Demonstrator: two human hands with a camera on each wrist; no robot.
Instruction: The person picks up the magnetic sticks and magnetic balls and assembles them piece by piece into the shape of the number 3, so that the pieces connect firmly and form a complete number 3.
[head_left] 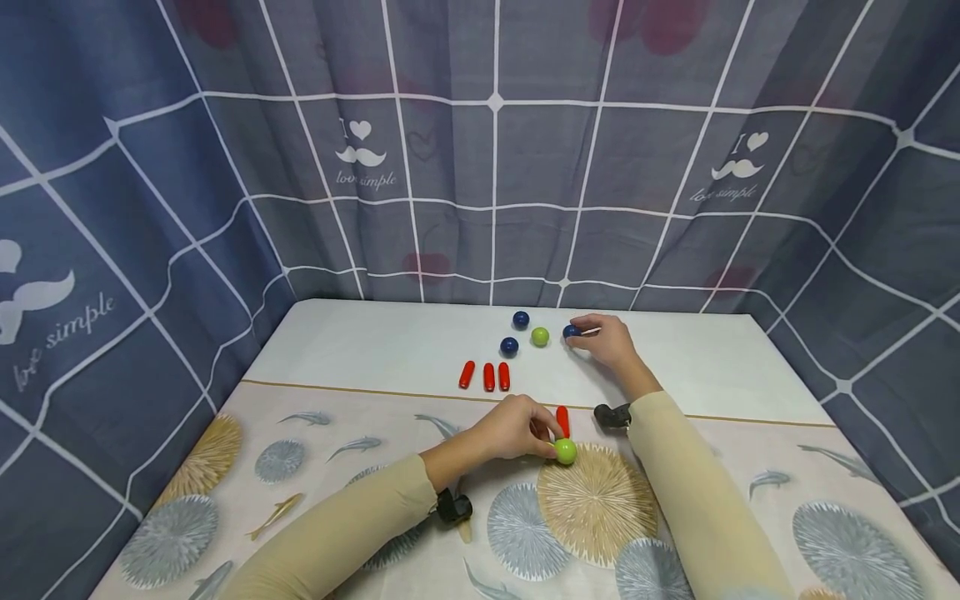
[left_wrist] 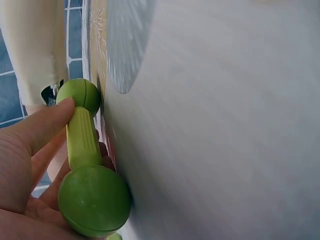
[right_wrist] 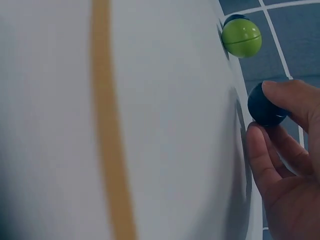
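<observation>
My left hand (head_left: 517,429) grips a green toy dumbbell (left_wrist: 84,140), a ribbed yellow-green rod with a green ball at each end. In the head view only one ball of the dumbbell (head_left: 566,452) shows past the fingers; the rest is hidden by the hand. A red rod (head_left: 562,421) lies just beyond those fingertips. Farther back on the right, my right hand (head_left: 606,340) pinches a dark blue ball (right_wrist: 267,106) between thumb and fingers, close over the white surface. To the left of this hand sits a green ball (head_left: 540,337), with a seam around it in the right wrist view.
Two more blue balls (head_left: 521,319) (head_left: 509,347) sit near the green one. Left of them, three red rods (head_left: 489,377) lie on the white board (head_left: 360,342). A patterned cloth (head_left: 315,492) covers the front. Checked curtains (head_left: 450,167) enclose the back and sides.
</observation>
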